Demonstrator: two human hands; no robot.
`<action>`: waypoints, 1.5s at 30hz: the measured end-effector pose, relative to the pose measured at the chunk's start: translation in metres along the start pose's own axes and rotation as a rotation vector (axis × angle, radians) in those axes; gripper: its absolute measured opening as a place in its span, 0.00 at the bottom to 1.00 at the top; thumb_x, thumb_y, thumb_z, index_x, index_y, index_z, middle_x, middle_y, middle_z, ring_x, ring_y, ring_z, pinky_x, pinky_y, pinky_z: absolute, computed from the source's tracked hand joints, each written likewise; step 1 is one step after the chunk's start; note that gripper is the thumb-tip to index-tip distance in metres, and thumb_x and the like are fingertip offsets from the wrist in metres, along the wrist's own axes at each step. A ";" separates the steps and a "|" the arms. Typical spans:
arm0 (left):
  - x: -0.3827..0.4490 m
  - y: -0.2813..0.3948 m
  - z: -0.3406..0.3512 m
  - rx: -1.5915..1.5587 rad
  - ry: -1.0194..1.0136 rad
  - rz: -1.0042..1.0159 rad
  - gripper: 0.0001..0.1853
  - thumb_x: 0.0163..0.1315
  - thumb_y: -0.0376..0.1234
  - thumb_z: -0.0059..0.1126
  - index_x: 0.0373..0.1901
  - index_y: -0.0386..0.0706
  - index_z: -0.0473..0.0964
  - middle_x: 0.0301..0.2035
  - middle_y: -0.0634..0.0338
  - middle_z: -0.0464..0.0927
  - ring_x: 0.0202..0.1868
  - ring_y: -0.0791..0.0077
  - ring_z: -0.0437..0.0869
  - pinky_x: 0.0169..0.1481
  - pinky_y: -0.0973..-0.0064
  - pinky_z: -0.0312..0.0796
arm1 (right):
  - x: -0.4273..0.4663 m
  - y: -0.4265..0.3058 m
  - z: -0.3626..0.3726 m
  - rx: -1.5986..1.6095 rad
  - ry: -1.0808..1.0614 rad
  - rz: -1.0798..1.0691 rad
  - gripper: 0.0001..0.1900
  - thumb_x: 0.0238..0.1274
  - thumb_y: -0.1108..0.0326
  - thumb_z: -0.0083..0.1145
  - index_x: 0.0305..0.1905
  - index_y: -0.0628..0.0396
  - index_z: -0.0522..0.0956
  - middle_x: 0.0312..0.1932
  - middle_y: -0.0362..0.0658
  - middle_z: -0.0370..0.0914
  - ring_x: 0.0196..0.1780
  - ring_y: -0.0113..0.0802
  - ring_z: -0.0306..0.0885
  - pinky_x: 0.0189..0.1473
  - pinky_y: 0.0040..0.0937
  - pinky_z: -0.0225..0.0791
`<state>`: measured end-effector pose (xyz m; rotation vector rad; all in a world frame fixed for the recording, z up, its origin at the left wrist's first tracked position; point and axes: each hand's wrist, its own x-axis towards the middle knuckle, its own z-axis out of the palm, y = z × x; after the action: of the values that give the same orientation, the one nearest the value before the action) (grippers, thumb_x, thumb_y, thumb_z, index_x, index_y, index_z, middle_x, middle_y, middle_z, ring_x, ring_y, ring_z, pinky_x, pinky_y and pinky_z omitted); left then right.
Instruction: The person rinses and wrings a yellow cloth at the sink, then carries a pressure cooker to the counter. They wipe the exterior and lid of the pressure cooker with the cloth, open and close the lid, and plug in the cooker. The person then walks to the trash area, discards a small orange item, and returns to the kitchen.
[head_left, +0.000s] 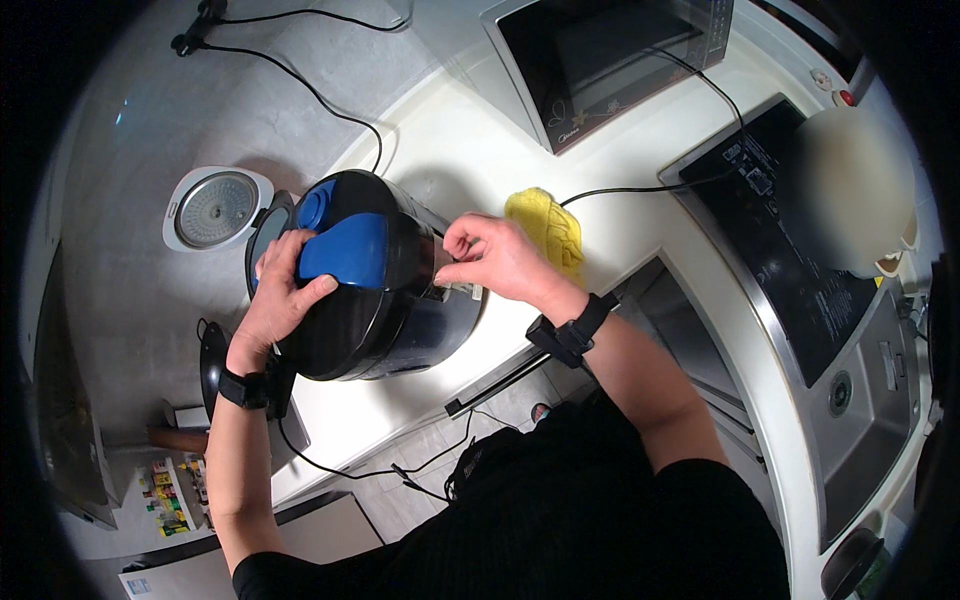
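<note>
A rounded black countertop appliance (352, 322) with a blue top piece (349, 251) and a blue knob (315, 206) stands on the white counter. My left hand (285, 281) is wrapped over the left end of the blue piece, thumb along its near edge. My right hand (491, 259) is at the appliance's right side, fingers curled and thumb against it near a pale patch. What lies between those fingertips is too small to tell. Behind the appliance is a raised white lid with a perforated metal inside (217, 208); its base is mostly hidden.
A crumpled yellow cloth (551, 232) lies right of my right hand. Further back stands a Midea microwave (600, 67). A black power cord (630, 190) crosses the counter. To the right are a black panel bearing writing (772, 217) and a steel sink (862, 442). Cables hang over the counter's front edge.
</note>
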<state>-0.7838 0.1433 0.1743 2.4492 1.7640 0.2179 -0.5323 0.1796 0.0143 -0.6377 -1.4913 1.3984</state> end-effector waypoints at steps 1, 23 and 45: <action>0.000 0.000 0.001 0.011 0.010 0.002 0.35 0.50 0.59 0.58 0.49 0.41 0.68 0.42 0.55 0.71 0.48 0.61 0.69 0.60 0.65 0.54 | -0.001 0.000 -0.001 0.013 -0.043 0.088 0.17 0.40 0.71 0.72 0.31 0.59 0.72 0.35 0.37 0.72 0.34 0.23 0.70 0.37 0.25 0.70; -0.002 -0.005 0.003 0.018 0.012 0.013 0.35 0.50 0.59 0.58 0.50 0.42 0.69 0.40 0.54 0.72 0.46 0.61 0.70 0.60 0.65 0.54 | -0.007 0.020 0.027 -0.358 0.330 -0.425 0.18 0.46 0.76 0.56 0.46 0.56 0.70 0.43 0.49 0.67 0.45 0.45 0.71 0.46 0.36 0.69; 0.015 0.015 0.009 0.119 0.054 -0.218 0.42 0.52 0.66 0.50 0.58 0.43 0.67 0.49 0.49 0.73 0.54 0.53 0.70 0.61 0.57 0.54 | -0.068 0.035 0.047 -0.462 0.335 -0.353 0.13 0.42 0.74 0.57 0.37 0.53 0.70 0.41 0.51 0.61 0.40 0.52 0.70 0.40 0.42 0.69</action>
<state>-0.7637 0.1527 0.1686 2.3217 2.1066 0.1642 -0.5547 0.1060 -0.0325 -0.7987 -1.5650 0.6427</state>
